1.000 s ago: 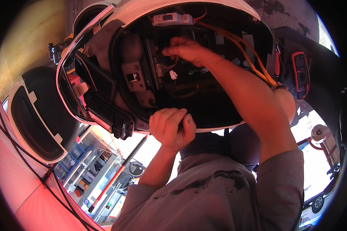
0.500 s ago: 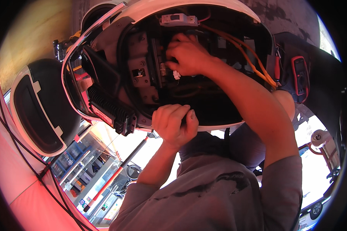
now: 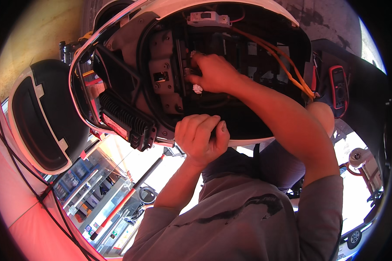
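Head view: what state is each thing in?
Right hand: inside the compartment, fingers bent, grip hidden
Left hand: fingers curled, at the near rim
Compartment: open
White connector: beside the right hand, plugged or loose unclear
Red-and-black meter: face up, reading illegible
Grey switch box: on or off unclear

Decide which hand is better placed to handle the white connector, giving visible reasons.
Probably the right hand: it is inside the dark compartment, close beside the white connector. The left hand is curled at the near rim, farther away.
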Available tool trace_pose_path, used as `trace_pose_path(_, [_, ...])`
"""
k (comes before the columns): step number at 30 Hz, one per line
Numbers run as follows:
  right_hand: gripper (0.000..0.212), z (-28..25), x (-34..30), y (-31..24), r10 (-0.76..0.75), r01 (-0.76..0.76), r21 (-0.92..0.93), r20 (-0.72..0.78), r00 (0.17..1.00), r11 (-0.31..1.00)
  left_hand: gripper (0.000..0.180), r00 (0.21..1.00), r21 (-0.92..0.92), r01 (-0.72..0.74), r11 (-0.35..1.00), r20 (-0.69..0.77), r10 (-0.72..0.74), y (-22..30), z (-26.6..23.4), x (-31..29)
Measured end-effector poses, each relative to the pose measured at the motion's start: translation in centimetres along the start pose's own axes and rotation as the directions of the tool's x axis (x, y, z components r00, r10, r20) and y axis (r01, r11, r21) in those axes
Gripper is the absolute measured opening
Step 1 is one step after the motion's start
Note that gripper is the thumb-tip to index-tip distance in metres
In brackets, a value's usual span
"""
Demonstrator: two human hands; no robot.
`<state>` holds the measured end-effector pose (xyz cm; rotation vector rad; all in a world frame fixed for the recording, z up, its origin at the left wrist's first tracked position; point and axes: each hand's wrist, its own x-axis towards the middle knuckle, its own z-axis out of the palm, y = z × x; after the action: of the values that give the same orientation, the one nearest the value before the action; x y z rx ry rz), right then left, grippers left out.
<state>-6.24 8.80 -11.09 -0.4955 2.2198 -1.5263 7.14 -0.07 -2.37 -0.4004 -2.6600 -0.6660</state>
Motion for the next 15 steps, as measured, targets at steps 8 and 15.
trace_pose_path(8, [0.042, 1.3, 1.5, 1.9, 0.159, -0.180, 0.068, 0.239, 0.958, 0.981, 0.017, 0.999, 0.012, -0.013, 1.000, 0.030, 0.012, 0.0, -0.2, 0.1])
trace_pose_path(15, [0.037, 1.9, 1.6, 3.0, 0.273, -0.423, 0.404, 0.378, 0.885, 0.811, 0.019, 0.999, 0.019, -0.014, 1.000, 0.047, 0.013, 0.0, -0.3, -0.1])
